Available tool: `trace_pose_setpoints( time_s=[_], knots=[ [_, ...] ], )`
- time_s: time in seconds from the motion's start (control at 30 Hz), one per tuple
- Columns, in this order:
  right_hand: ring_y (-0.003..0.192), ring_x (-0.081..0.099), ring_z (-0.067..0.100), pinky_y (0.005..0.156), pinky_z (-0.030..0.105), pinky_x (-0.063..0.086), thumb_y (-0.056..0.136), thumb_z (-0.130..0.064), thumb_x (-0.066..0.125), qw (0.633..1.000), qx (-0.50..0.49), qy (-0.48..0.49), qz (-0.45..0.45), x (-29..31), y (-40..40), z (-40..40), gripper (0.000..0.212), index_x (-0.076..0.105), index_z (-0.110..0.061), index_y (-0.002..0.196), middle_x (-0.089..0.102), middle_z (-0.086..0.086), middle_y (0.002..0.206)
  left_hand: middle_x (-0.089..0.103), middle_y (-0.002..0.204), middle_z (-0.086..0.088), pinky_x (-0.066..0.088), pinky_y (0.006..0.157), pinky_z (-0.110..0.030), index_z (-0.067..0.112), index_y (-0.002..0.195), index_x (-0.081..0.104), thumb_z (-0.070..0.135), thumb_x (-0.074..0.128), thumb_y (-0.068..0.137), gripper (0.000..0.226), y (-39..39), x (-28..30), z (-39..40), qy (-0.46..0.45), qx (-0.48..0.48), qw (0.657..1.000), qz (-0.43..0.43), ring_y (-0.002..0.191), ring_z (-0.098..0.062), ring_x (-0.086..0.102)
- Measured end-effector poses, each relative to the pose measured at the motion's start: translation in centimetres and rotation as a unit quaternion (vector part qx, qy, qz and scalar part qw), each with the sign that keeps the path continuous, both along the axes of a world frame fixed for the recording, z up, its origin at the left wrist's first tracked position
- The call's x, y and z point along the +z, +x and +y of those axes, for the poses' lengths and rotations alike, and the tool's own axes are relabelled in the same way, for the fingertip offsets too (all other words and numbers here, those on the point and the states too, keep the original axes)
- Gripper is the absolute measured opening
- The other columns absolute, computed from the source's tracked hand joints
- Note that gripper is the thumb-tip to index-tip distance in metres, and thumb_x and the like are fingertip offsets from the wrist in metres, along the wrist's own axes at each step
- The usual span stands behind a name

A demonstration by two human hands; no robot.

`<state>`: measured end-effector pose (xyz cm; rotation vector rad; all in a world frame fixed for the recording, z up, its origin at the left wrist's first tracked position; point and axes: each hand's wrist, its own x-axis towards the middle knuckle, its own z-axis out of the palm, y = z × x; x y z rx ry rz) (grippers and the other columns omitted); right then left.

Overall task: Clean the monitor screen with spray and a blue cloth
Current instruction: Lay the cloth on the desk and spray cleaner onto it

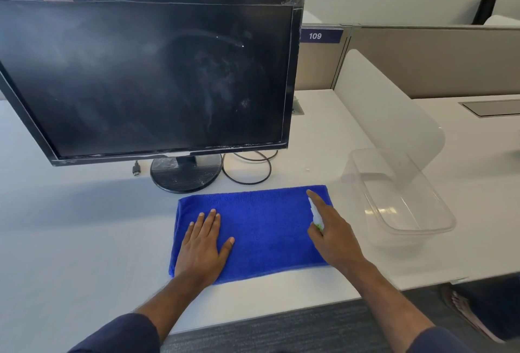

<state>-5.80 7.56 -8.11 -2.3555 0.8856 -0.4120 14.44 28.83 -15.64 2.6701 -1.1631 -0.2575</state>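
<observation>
A black monitor (146, 76) stands on the white desk, its dark screen smeared and dusty. In front of its round base lies a folded blue cloth (261, 228), flat on the desk. My left hand (204, 245) rests palm down on the cloth's left part, fingers straight. My right hand (333, 236) is over the cloth's right edge and grips a small white spray bottle (315, 216) with a green mark, index finger stretched along its top. Most of the bottle is hidden by the hand.
A clear plastic tub (416, 228) sits on the white desk (70, 240) right of the cloth. A black cable (247, 172) loops by the monitor base (185, 175), with a loose plug at its left. A translucent divider (388, 110) and a grey partition stand at the right. A sandalled foot shows at lower right.
</observation>
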Motion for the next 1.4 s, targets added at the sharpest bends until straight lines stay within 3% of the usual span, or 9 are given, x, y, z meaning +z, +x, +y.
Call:
trace_pose_setpoints(
  time_s=[0.23, 0.37, 0.67, 0.8, 0.93, 1.07, 1.17, 1.3, 1.4],
  knots=[
    [0.086, 0.06, 0.016, 0.075, 0.028, 0.054, 0.093, -0.02, 0.054, 0.999, -0.007, -0.028, 0.033, -0.3, 1.5, -0.1, 0.058, 0.033, -0.031, 0.145, 0.063, 0.001, 0.112, -0.006, 0.165, 0.009, -0.007, 0.12, -0.033, 0.022, 0.157, -0.002, 0.073, 0.0, 0.086, 0.087, 0.2, -0.1, 0.0, 0.011, 0.001, 1.0, -0.001, 0.151, -0.014, -0.008],
    [0.089, 0.058, 0.011, 0.077, 0.02, 0.049, 0.094, -0.018, 0.055, 1.0, -0.013, -0.009, 0.022, -0.4, 1.8, -0.1, 0.065, 0.027, -0.035, 0.15, 0.059, -0.006, 0.114, -0.004, 0.165, 0.009, -0.006, 0.119, -0.032, 0.023, 0.157, -0.002, 0.071, 0.005, 0.088, 0.085, 0.2, 0.2, -0.1, 0.019, 0.006, 1.0, 0.001, 0.152, -0.014, -0.007],
    [0.072, 0.058, 0.016, 0.066, 0.028, 0.051, 0.094, -0.019, 0.051, 0.991, -0.058, -0.056, 0.109, -0.1, 2.1, -0.3, 0.059, 0.029, -0.029, 0.148, 0.057, 0.0, 0.1, 0.009, 0.164, 0.011, 0.017, 0.121, -0.038, 0.026, 0.157, 0.014, 0.067, 0.032, 0.093, 0.078, 1.3, 2.0, 0.1, 0.011, -0.005, 0.999, 0.031, 0.152, -0.014, 0.007],
    [0.066, 0.053, 0.011, 0.051, 0.016, 0.035, 0.096, -0.019, 0.05, 0.989, -0.095, -0.072, 0.089, 0.1, 1.6, -0.6, 0.065, 0.021, -0.032, 0.153, 0.053, -0.001, 0.102, 0.012, 0.164, 0.012, 0.018, 0.122, -0.038, 0.027, 0.156, 0.017, 0.062, 0.035, 0.096, 0.072, 2.0, 2.2, 0.5, -0.002, -0.013, 0.998, 0.056, 0.151, -0.012, 0.01],
    [0.068, 0.055, 0.014, 0.056, 0.025, 0.046, 0.094, -0.023, 0.051, 0.992, -0.108, -0.047, 0.043, 0.4, 1.1, -1.1, 0.066, 0.021, -0.034, 0.152, 0.053, 0.0, 0.096, 0.015, 0.164, 0.01, 0.015, 0.122, -0.037, 0.027, 0.155, 0.022, 0.059, 0.035, 0.097, 0.068, 2.8, 2.1, 1.1, -0.021, 0.002, 0.999, 0.036, 0.151, -0.013, 0.01],
    [0.083, 0.057, 0.014, 0.072, 0.026, 0.049, 0.097, -0.02, 0.051, 0.997, -0.069, -0.022, 0.005, 0.4, 1.2, -1.9, 0.068, 0.016, -0.033, 0.154, 0.055, 0.002, 0.113, 0.012, 0.164, 0.009, 0.009, 0.121, -0.034, 0.026, 0.156, 0.019, 0.061, 0.032, 0.097, 0.069, 3.3, 1.7, 2.0, -0.006, 0.003, 1.0, 0.006, 0.152, -0.013, 0.006],
    [0.093, 0.054, 0.013, 0.082, 0.023, 0.045, 0.098, -0.02, 0.052, 0.998, -0.047, -0.025, 0.018, 0.5, 1.6, -2.2, 0.068, 0.016, -0.031, 0.155, 0.054, 0.003, 0.124, 0.007, 0.165, 0.009, 0.004, 0.121, -0.031, 0.025, 0.157, 0.014, 0.073, 0.013, 0.089, 0.083, 3.3, 1.1, 2.4, 0.011, 0.002, 1.0, 0.006, 0.152, -0.014, 0.003],
    [0.089, 0.058, 0.017, 0.075, 0.024, 0.046, 0.099, -0.02, 0.05, 0.997, -0.06, -0.026, 0.038, 0.5, 1.9, -2.4, 0.067, 0.015, -0.033, 0.154, 0.054, 0.005, 0.121, 0.003, 0.165, 0.009, -0.002, 0.119, -0.03, 0.025, 0.157, 0.008, 0.079, -0.011, 0.078, 0.098, 3.3, 0.0, 2.5, 0.009, 0.001, 1.0, -0.004, 0.152, -0.013, 0.0],
    [0.085, 0.06, 0.018, 0.072, 0.025, 0.047, 0.1, -0.02, 0.048, 0.997, -0.052, -0.029, 0.056, 0.3, 1.8, -2.3, 0.069, 0.011, -0.033, 0.155, 0.053, 0.005, 0.121, 0.001, 0.165, 0.008, -0.004, 0.119, -0.03, 0.022, 0.158, 0.007, 0.078, -0.006, 0.08, 0.096, 3.5, -0.2, 2.6, 0.002, 0.008, 1.0, -0.005, 0.152, -0.013, -0.002]
  ],
)
